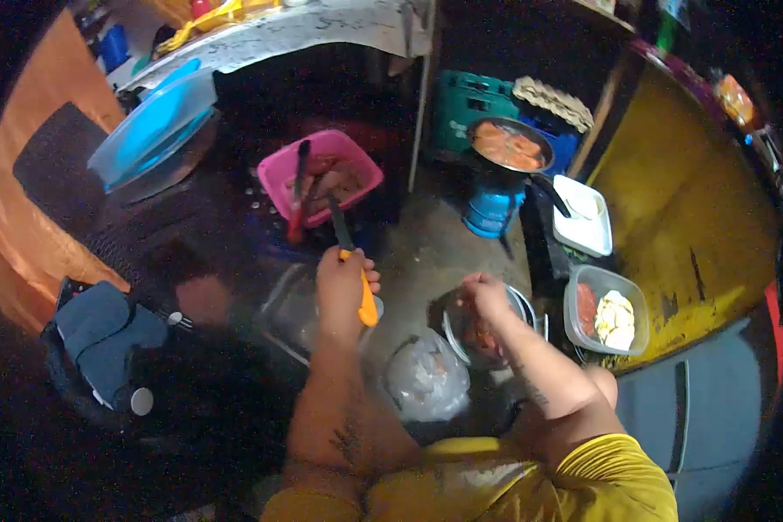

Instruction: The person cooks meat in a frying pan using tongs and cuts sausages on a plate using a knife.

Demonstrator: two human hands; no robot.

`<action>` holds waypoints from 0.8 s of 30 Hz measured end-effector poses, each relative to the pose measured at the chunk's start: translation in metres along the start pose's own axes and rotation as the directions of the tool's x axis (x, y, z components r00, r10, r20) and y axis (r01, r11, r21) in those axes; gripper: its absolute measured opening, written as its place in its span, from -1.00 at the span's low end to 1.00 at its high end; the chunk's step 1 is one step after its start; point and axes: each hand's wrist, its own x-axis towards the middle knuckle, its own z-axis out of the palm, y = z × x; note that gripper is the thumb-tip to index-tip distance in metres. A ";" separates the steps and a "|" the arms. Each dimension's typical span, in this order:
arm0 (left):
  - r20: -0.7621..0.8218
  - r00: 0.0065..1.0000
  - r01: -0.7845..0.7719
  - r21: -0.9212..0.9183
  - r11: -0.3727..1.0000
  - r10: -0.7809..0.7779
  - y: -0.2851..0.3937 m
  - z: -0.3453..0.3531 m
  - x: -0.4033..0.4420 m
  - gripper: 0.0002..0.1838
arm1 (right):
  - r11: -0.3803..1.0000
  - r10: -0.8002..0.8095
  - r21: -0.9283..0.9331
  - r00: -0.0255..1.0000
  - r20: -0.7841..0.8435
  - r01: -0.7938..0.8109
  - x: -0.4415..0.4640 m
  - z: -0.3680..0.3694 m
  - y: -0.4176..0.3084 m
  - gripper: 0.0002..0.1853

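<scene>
My left hand (341,280) is wrapped round a knife (369,300) with an orange handle. The dark blade points up to the near edge of a pink basin (274,187), which holds pieces of raw meat (335,184) and a red-handled utensil (297,196). My right hand (485,297) is over a round metal pot (528,315) with reddish food inside. Its fingers are bent together at the rim, and what they hold is too small to make out. Beside the pot sits a clear plastic bag (426,378).
Round pieces lie in a frying pan (509,146) on a blue gas canister stove (493,211). To the right are a white tray (583,233) and a tub (606,344) with food. Blue-tinted basins (152,130) lean at upper left. A clear container (289,313) stands by my left forearm.
</scene>
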 end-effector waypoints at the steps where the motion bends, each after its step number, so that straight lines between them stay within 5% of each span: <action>1: 0.009 1.000 -0.022 0.027 0.999 0.022 -0.005 0.003 0.000 -0.84 | 0.996 0.039 -0.086 0.999 0.002 -0.038 0.000 -0.023 -0.006 -0.89; 6: 0.047 0.999 0.011 0.252 0.968 -0.024 -0.017 0.029 -0.014 -0.71 | 0.950 -0.108 -0.306 0.986 -0.128 0.064 0.006 -0.121 -0.012 -0.89; 10: 0.172 0.978 0.047 0.346 0.937 -0.113 -0.046 0.050 -0.027 -0.57 | 0.917 -0.041 -0.395 0.971 -0.237 -0.058 -0.001 -0.171 0.013 -0.88; 12: 0.276 0.949 -0.047 0.605 0.795 -0.153 -0.056 0.067 -0.046 -0.55 | 0.682 -0.165 -0.730 0.959 -0.230 -0.058 0.016 -0.193 0.052 -0.75; 14: 0.363 0.905 -0.073 0.644 0.762 -0.220 -0.079 0.076 -0.055 -0.49 | 0.321 -0.118 -0.947 0.992 -0.048 -0.007 -0.016 -0.170 0.033 -0.69; 16: 0.443 0.865 -0.180 0.709 0.682 -0.233 -0.105 0.086 -0.062 -0.58 | 0.246 -0.062 -0.969 0.998 -0.005 0.011 -0.046 -0.132 0.030 -0.68; 18: 0.492 0.842 -0.254 0.724 0.641 -0.222 -0.135 0.091 -0.057 -0.60 | 0.098 -0.204 -0.927 0.919 0.337 0.362 -0.051 -0.113 0.048 -0.59; 20: 0.534 0.820 -0.325 0.731 0.600 -0.206 -0.144 0.099 -0.063 -0.61 | -0.046 -0.365 -0.850 0.784 0.503 0.524 -0.031 -0.101 0.085 -0.47; 22: 0.491 0.851 -0.257 0.699 0.668 -0.187 -0.139 0.107 -0.069 -0.62 | -0.147 -0.408 -0.885 0.788 0.461 0.441 -0.040 -0.085 0.074 -0.43; 24: 0.501 0.857 -0.346 0.733 0.585 -0.120 -0.133 0.111 -0.070 -0.62 | -0.026 -0.176 -0.942 0.926 0.335 0.336 -0.026 -0.080 0.083 -0.35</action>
